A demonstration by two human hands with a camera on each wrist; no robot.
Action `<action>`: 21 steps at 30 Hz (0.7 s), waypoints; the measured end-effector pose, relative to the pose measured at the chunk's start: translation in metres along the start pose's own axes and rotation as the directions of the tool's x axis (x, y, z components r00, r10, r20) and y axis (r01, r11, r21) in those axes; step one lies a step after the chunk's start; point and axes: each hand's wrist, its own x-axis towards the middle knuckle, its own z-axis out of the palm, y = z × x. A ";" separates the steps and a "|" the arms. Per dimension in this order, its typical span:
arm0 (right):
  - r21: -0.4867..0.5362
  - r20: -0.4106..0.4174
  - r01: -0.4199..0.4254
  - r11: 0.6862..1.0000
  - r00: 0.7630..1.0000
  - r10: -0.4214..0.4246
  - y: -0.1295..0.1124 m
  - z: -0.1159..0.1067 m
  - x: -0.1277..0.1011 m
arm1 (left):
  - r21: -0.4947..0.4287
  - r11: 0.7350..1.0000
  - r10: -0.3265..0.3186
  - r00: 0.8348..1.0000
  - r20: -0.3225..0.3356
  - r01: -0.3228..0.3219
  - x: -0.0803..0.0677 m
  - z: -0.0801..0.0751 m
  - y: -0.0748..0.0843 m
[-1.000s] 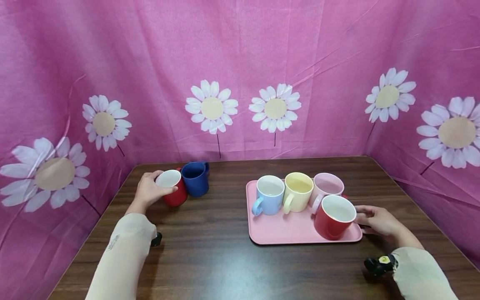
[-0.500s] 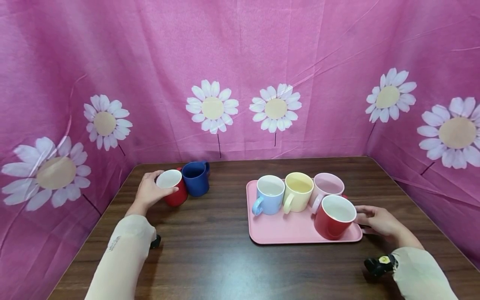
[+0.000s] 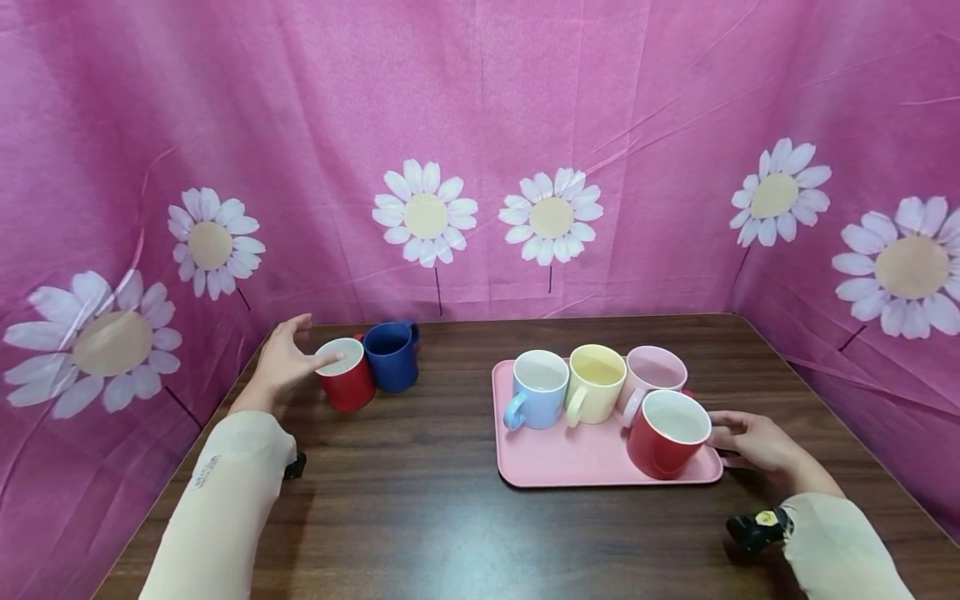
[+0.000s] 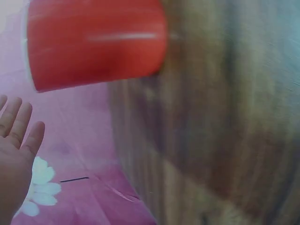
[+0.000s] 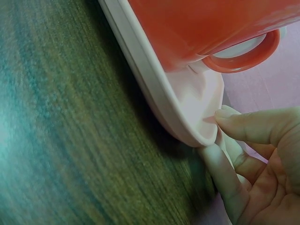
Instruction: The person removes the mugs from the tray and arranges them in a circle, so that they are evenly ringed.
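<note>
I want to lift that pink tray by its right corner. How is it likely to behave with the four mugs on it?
The tray looks thin with a low rim, so it may flex or sag. Lifted at the corner the right hand pinches, it would probably tilt. The red mug by that corner and the glossy mugs behind it could slide or knock together.

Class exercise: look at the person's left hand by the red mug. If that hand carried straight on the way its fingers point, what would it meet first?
Probably the red mug: the left hand is open, its fingers aimed at the rim, with the blue mug just beyond.
</note>
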 end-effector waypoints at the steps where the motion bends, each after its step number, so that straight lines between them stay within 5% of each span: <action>1: -0.001 -0.001 -0.002 1.000 1.000 0.002 0.000 0.000 0.000 | 0.003 1.000 0.002 1.000 -0.003 -0.002 0.002 -0.002 0.003; 10: -0.009 -0.006 -0.015 1.000 1.000 0.015 -0.001 0.000 0.000 | 0.022 1.000 0.022 0.998 -0.062 -0.020 0.017 -0.002 0.040; 21: -0.013 0.002 -0.018 1.000 1.000 0.018 0.001 -0.002 0.002 | -0.054 0.998 0.041 0.995 -0.092 -0.046 0.030 0.042 0.091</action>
